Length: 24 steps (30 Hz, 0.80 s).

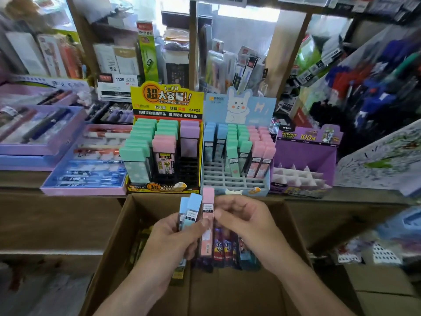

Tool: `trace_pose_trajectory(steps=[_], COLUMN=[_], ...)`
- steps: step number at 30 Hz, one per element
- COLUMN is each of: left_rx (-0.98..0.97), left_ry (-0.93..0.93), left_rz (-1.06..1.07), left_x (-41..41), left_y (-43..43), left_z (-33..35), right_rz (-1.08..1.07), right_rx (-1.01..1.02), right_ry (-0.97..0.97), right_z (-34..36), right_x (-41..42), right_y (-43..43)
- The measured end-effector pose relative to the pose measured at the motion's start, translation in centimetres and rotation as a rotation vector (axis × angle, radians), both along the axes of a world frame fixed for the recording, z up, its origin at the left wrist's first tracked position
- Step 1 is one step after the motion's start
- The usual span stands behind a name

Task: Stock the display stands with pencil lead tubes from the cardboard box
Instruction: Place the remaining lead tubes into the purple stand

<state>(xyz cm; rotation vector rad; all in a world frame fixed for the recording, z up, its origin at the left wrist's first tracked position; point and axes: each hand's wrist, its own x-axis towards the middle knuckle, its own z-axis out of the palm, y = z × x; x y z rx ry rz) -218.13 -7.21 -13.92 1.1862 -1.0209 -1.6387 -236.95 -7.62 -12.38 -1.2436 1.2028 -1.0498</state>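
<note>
Blue tubes are gripped by the left hand, near, above the cardboard box. A pink tube is pinched in the right hand's grip. Next, it probably must be stood in an empty near slot of the blue stand.

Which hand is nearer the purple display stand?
Right. The right hand, pinching a pink tube, is below and left of the purple display stand; the left hand is farther left, gripping blue tubes.

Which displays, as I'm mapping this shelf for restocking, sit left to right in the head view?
Pen tray → yellow stand → blue stand → purple stand.
</note>
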Motion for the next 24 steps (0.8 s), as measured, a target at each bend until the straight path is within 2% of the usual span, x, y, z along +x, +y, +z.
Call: trace_pose_trajectory(steps=[7,12,15,24], left_rx=[0.018,0.109,0.18,0.158], left_ry=[-0.025,0.03,0.094,0.089], left_rz=[-0.081,0.052,0.083,0.118], left_x=[-0.7,-0.8,-0.8,-1.0], left_y=[0.4,0.1,0.0,0.1], left_z=[-0.3,-0.7,-0.5,-0.6], right_rz=[-0.037,-0.193,-0.307,-0.411], right_rx=[-0.052,-0.152,-0.271,-0.475], right_ry=[0.049,0.046,0.119,0.254], right_z=[0.2,1.8,3.2,5.8], right_x=[-0.7,-3.7,-6.0,-9.7], right_y=[-0.8,-1.6,-2.3,-4.7])
